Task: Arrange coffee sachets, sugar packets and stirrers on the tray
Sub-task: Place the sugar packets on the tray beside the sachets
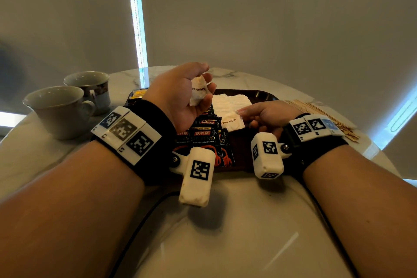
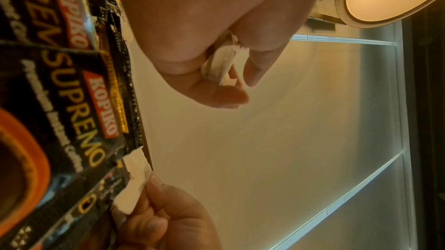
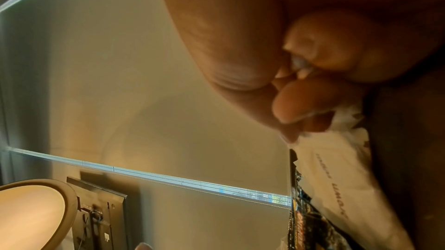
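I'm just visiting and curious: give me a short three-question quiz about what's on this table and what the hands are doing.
1. True or false: the left hand holds a sugar packet above the tray.
2. Where do the stirrers lie? A) on the tray B) on the table right of the tray C) in a cup
3. Fill in: the right hand pinches the edge of a ____ packet lying beside the coffee sachets.

Key: 1 true; 2 B; 3 sugar
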